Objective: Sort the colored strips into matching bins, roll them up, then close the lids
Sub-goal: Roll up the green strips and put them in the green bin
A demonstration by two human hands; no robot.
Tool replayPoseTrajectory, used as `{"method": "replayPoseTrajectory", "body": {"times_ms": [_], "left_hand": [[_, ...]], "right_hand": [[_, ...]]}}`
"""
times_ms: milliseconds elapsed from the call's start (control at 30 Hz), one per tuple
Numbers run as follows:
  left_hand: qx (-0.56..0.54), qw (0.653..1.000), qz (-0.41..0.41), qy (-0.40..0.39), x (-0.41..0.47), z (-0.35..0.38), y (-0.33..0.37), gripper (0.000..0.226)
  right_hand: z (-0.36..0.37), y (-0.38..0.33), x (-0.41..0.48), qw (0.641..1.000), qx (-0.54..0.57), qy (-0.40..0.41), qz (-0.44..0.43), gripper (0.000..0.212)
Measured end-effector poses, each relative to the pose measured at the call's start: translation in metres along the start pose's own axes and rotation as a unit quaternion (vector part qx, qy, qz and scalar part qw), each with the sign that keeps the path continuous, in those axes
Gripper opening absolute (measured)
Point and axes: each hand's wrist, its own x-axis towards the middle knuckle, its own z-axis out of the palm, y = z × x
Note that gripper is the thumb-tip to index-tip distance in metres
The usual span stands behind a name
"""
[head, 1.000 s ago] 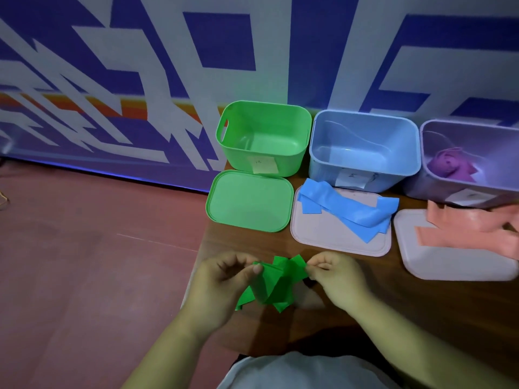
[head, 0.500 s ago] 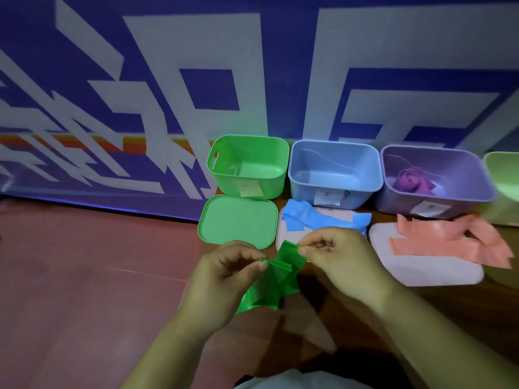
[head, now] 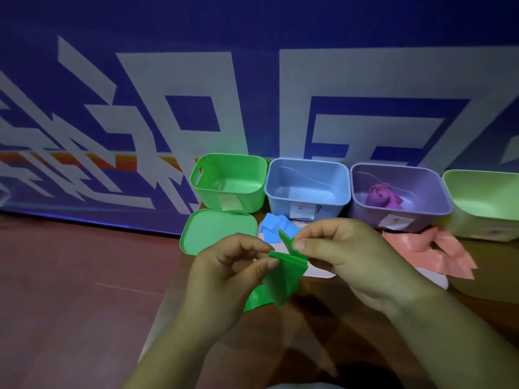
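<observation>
Dim, blue-tinted, soft picture.
Left hand (head: 224, 279) and right hand (head: 351, 256) blur slightly; the wall (head: 252, 88) darkens toward 12 o'clock, bowing at 9.

Two hands hold a folded green strip (head: 283, 279) up over the brown worktop (head: 494, 279). The left hand (head: 224, 276) pinches one end and the right hand (head: 345, 256) pinches the other with its fingers (head: 300, 244). Behind them four bins stand in a row. The green bin (head: 230, 182) has its green lid (head: 216, 234) lying in front. Blue strips (head: 273, 230) lie by the blue bin (head: 307, 186). A purple roll (head: 382, 196) sits inside the purple bin (head: 398, 192). Pink strips (head: 438, 248) lie near the pale green bin (head: 486, 203).
</observation>
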Motion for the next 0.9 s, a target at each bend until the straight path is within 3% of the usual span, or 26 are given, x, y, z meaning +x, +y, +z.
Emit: {"method": "replayPoseTrajectory", "body": {"times_ms": [333,700,900], "left_hand": [[0.020,0.996,0.080,0.021,-0.001,0.021,0.005,0.010],[-0.089,0.995,0.006,0.045,-0.010,0.019,0.002,0.016],[-0.098,0.994,0.016,0.055,-0.014,0.010,0.003,0.013]], "right_hand": [[-0.018,-0.008,-0.016,0.998,0.015,-0.056,0.006,0.010],[-0.007,-0.003,-0.016,0.996,0.033,-0.088,0.010,0.004],[0.007,0.001,-0.010,0.993,0.048,-0.105,0.006,0.004]]}}
